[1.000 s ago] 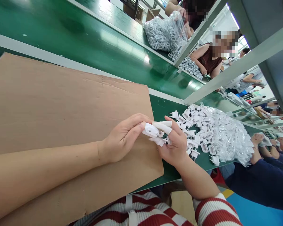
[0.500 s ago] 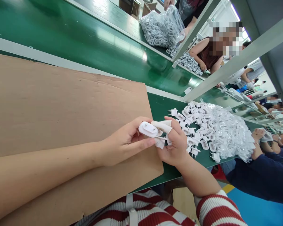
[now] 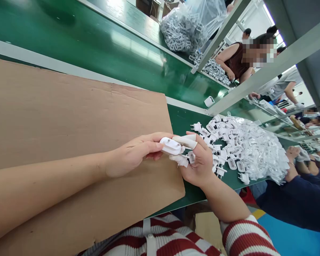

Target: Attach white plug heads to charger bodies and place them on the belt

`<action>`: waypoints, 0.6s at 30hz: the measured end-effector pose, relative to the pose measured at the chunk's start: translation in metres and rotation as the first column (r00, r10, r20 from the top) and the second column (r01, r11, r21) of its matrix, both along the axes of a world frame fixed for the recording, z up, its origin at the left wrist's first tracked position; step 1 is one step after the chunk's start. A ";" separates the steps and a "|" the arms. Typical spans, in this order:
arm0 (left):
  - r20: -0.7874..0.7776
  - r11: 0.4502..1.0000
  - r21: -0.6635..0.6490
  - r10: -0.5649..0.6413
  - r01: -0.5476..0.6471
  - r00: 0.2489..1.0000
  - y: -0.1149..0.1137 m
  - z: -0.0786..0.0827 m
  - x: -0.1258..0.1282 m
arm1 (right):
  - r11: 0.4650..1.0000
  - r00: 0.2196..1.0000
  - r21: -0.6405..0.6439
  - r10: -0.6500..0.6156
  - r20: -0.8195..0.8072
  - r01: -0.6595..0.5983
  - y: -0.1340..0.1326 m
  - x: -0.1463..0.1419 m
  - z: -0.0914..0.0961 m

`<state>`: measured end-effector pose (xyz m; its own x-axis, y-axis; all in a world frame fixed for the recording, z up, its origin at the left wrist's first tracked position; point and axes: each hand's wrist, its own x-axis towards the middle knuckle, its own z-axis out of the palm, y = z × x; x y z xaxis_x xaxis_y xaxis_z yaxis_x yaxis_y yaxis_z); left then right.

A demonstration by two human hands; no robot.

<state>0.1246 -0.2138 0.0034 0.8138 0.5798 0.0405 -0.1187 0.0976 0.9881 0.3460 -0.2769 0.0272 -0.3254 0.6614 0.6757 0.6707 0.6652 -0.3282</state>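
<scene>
A white plug adapter with two metal pins facing up is held between my hands over the cardboard's right end. My left hand pinches its left end between thumb and fingers. White finger covers sit on some fingertips of my right hand, which grips the adapter's right end. In the curl of that same hand sits a second small white plug piece. To the right of it lies a loose pile of white plug pieces on the green table.
A brown cardboard sheet covers the bench on the left. A clear bag of plug parts lies at right. Beyond runs a green conveyor carrying a white piece. A slanted metal post crosses the upper right. Co-workers sit along the line.
My left thumb has moved from below the adapter up onto its left end. The adapter has shifted slightly right. Across the conveyor, the clear bag has been pulled up; the loose conveyor piece has moved left.
</scene>
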 end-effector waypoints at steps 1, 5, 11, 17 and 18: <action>-0.004 1.000 -0.001 0.007 -0.007 1.000 -0.001 0.000 0.000 | 1.000 1.000 0.005 0.000 0.003 0.000 0.000 0.000 0.000; -0.001 0.999 0.025 0.048 -0.048 0.999 -0.006 0.004 0.002 | 1.000 1.000 0.029 -0.003 0.022 0.003 0.000 0.000 -0.002; -0.056 0.991 0.127 0.055 -0.047 0.997 -0.012 0.008 0.005 | 0.995 0.998 0.097 -0.037 0.058 0.032 -0.002 -0.001 -0.007; -0.105 0.987 0.143 0.083 -0.068 0.991 -0.009 0.010 0.001 | 0.999 0.998 -0.009 -0.038 0.044 0.038 0.000 -0.001 -0.004; -0.117 0.987 0.144 0.082 -0.064 0.990 -0.008 0.010 0.001 | 0.999 0.998 -0.021 -0.044 0.043 0.044 0.000 -0.001 -0.003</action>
<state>0.1257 -0.2215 0.0135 0.7732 0.6335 0.0281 0.0021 -0.0468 0.9989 0.3455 -0.2768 0.0239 -0.3238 0.6899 0.6474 0.7128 0.6279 -0.3127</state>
